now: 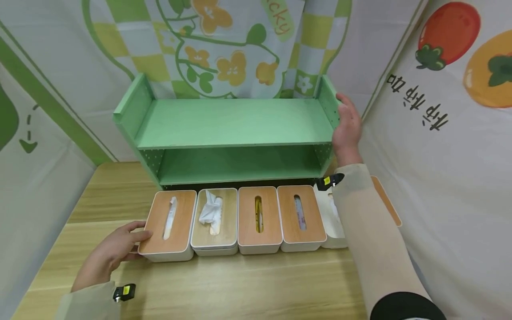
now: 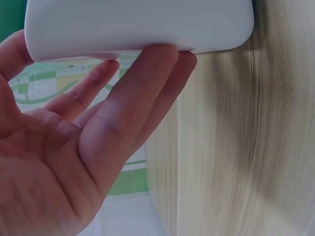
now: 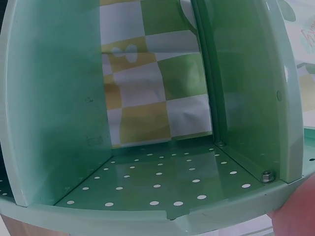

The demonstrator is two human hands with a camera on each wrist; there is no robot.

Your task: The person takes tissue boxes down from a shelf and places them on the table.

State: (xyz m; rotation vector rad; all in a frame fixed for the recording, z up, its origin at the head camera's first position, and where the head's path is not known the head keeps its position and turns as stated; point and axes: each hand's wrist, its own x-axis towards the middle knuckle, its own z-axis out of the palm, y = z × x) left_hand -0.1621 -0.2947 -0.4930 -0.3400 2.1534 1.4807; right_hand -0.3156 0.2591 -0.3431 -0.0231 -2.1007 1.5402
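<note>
My left hand (image 1: 116, 249) is at the left side of the leftmost tissue box (image 1: 182, 222), white with a wooden lid. A digit lies over the lid's edge, and in the left wrist view the extended fingers (image 2: 130, 103) touch the white side wall. On the far right, my right hand (image 1: 347, 129) rests against the outside of the green two-tier shelf (image 1: 236, 124), fingertips at the side panel's upper edge. Only a bit of that hand shows in the right wrist view, beside the perforated side panel (image 3: 157, 187).
Right of the leftmost box stand a box with crumpled tissue (image 1: 218, 242) and two wooden-lidded boxes (image 1: 268, 240) (image 1: 312, 235). Another white box (image 1: 334, 242) is partly behind my right forearm. A wooden-topped piece (image 1: 386, 200) shows beyond it. Printed fabric walls surround the wooden table (image 1: 240, 284).
</note>
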